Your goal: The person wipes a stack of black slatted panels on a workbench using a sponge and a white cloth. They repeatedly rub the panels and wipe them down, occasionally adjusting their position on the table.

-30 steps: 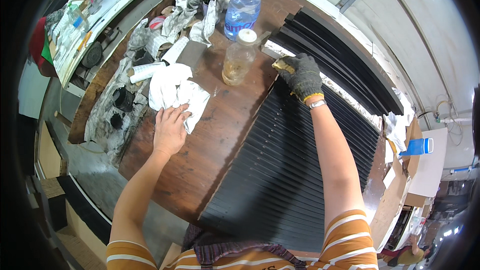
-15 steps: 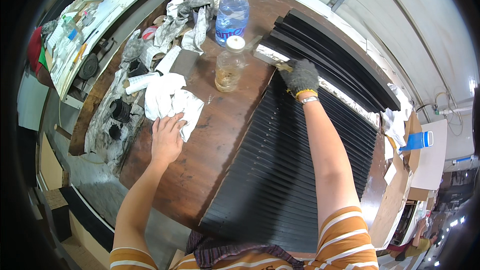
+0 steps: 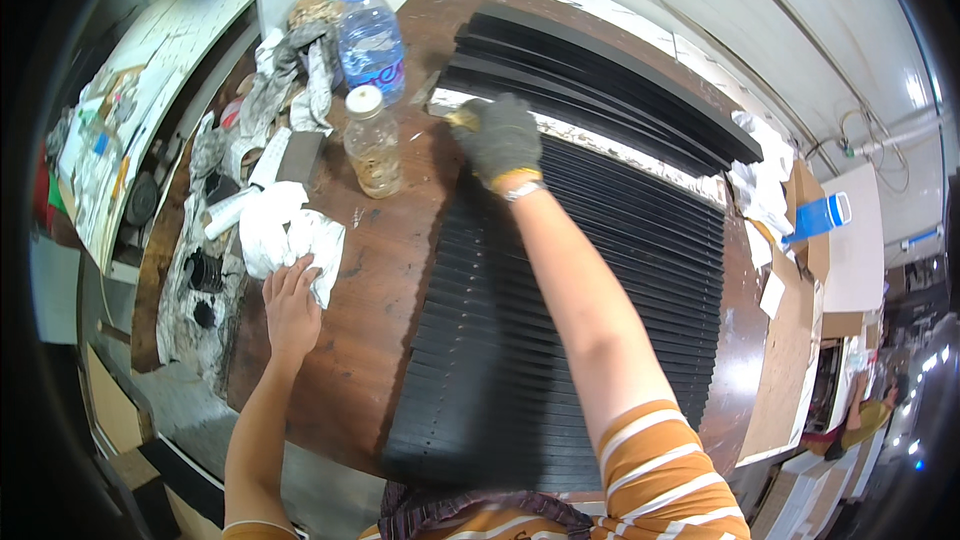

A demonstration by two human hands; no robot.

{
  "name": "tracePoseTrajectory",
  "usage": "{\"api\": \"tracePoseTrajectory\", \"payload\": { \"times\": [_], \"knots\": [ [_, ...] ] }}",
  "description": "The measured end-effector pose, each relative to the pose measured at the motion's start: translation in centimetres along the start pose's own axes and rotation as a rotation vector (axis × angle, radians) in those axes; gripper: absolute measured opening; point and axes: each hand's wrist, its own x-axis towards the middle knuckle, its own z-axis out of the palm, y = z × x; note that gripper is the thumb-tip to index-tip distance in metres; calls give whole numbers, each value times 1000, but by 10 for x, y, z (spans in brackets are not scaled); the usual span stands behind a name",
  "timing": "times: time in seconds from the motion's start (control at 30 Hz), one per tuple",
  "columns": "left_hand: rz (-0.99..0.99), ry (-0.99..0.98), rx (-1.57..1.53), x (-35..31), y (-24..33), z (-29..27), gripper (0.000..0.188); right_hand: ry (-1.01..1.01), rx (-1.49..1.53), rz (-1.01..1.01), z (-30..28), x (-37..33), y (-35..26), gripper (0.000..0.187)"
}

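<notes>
My left hand (image 3: 292, 310) lies on the lower edge of a crumpled white cloth (image 3: 272, 232), its fingers stretched out and apart. My right hand (image 3: 500, 143) wears a dark grey knitted glove with a yellow cuff. Its fingers are curled over the left end of a white-smeared strip (image 3: 630, 148), with something yellowish-brown at the fingertips that I cannot make out. This strip lies between a bundle of long black slats (image 3: 600, 80) and a wide row of narrow black slats (image 3: 570, 360) laid side by side. A shadow falls over part of the row.
Left of the slats stand a lidded jar (image 3: 373, 155) with brownish contents and a large water bottle (image 3: 371, 45). Stained rags (image 3: 300, 65), a grey block (image 3: 299, 159) and a white roll (image 3: 222, 217) crowd the brown table's (image 3: 345, 360) left side. A blue container (image 3: 815, 217) lies at the right.
My gloved right hand has moved left along the white-smeared strip to its left end. My left hand stays on the cloth. The whole view has shifted a little.
</notes>
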Motion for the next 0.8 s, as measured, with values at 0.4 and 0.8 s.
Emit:
{"api": "tracePoseTrajectory", "payload": {
  "times": [0.4, 0.8],
  "knots": [
    [35, 24, -2, -1, -4, 3, 42, -67, -287, 243, -47, -41, 140, 31],
    [43, 25, 58, -1, -6, 10, 38, 13, -521, 824, -143, -154, 348, 43]
  ]
}}
